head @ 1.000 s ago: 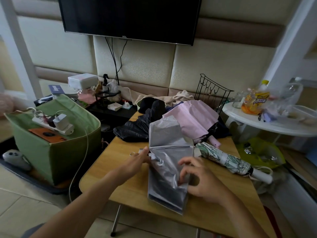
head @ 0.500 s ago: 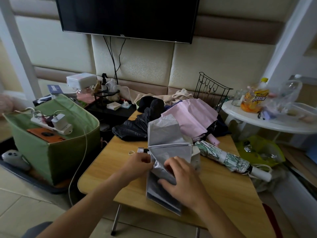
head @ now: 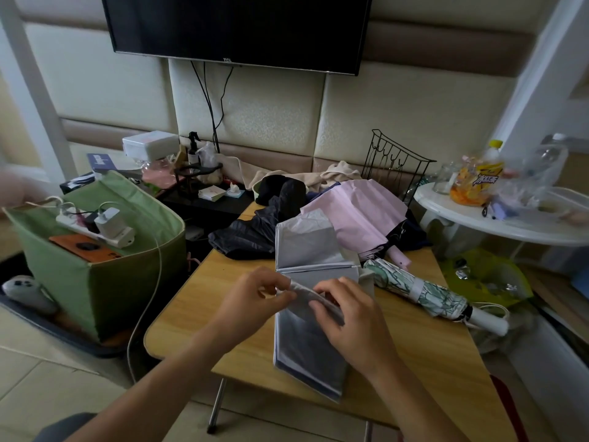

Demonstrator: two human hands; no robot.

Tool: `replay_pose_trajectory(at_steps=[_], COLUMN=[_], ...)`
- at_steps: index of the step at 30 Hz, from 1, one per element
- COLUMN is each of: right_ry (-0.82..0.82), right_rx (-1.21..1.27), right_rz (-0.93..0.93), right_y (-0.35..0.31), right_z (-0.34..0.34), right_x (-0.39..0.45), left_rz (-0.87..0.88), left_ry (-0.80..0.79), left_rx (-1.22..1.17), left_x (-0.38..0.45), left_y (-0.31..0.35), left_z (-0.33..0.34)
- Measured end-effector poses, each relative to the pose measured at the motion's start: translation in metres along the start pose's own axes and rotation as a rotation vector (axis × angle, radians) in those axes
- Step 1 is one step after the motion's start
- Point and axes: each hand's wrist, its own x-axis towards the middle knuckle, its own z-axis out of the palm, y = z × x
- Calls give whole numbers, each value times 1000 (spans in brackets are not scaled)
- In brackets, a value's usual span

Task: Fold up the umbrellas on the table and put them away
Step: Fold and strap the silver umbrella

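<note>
A silver-grey umbrella (head: pixel 306 247) lies half folded on the wooden table (head: pixel 424 355), its panels flattened toward me. My left hand (head: pixel 255 295) pinches a rolled fold of its cloth at the left. My right hand (head: pixel 347 317) grips the same fold from the right, fingers curled over it. A folded, strapped green-patterned umbrella (head: pixel 424 291) lies to the right. A pink umbrella (head: pixel 360 215) and a black umbrella (head: pixel 255 231) lie loose at the table's far end.
A green fabric bin (head: pixel 105 275) with a power strip and chargers on top stands left of the table. A white round side table (head: pixel 497 218) with bottles is at the right, a black wire rack (head: pixel 395 164) behind. A yellow-green bag (head: pixel 490 275) sits below.
My right hand has moved up from the umbrella's lower panel to the fold near its middle. My left hand has closed on that same fold, and the cloth there is now rolled.
</note>
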Motion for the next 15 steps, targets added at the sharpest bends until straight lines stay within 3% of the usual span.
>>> replay_pose_trajectory(at_steps=[5,10,15], right_ry=[108,167,59], right_rx=[-31,-64,-92], right_rz=[-2,-43,-51], right_y=[7,8,0], right_z=[-4,-7,-11], right_x=[2,1,3], left_rz=[-83,-189,-293], left_ry=[25,-54,-112], left_rx=[-207,-354,-485], left_x=[-2,-3,-4], left_y=[7,8,7], left_z=[0,1,3])
